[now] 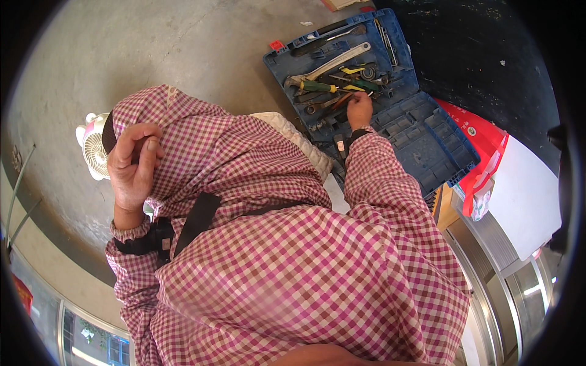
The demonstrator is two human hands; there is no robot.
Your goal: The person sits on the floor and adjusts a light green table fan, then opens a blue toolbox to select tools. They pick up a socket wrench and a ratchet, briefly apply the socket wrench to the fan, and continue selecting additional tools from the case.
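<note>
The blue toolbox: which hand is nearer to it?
Right. The right hand is at the tools in the toolbox; the left hand is well away to its left.

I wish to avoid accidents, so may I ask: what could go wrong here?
The right hand reaches among overlapping tools in the blue toolbox; it might get scraped, or drag neighbouring tools along. The small fan shows close beside the left knee; shifting that leg might knock it.
</note>
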